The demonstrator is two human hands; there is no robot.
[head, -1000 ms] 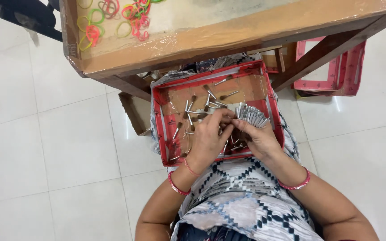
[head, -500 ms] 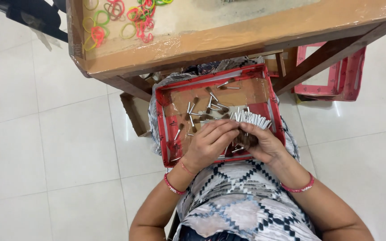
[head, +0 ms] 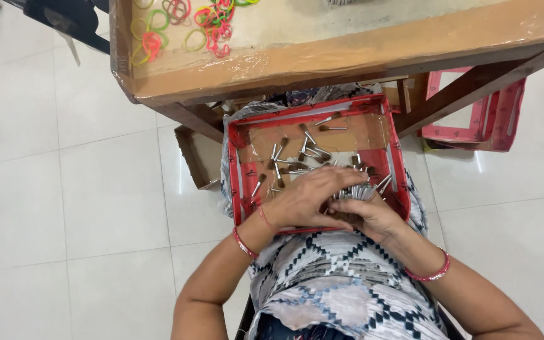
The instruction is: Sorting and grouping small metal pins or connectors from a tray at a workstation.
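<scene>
While your left hand [head: 313, 200] lies flat with its fingers stretched out toward the right, it covers the near part of the red tray [head: 239, 182] on your lap and reaches over the bundle of small metal pins [head: 361, 191] that your right hand [head: 368, 216] holds. Your right hand is curled around that bundle, gripping it from below, so only the silvery ends fan out just past your left fingertips. Whether your left hand pinches anything under its palm cannot be told; it looks loosely spread rather than clenched. Beyond your left hand, farther from your body, loose pins with brown tips [head: 297, 154] lie scattered over the tray's cardboard floor, some touching each other, two lying apart near the far wall. Red bangles sit on both wrists, just behind each hand. Past the tray, above your hands, a wooden table [head: 347, 56] wrapped in clear film carries a heap of coloured rubber bands [head: 187, 25] well away to your left. Off to the right of your right hand, an empty red tray [head: 502, 119] leans on the tiled floor [head: 64, 189] beside the table leg.
</scene>
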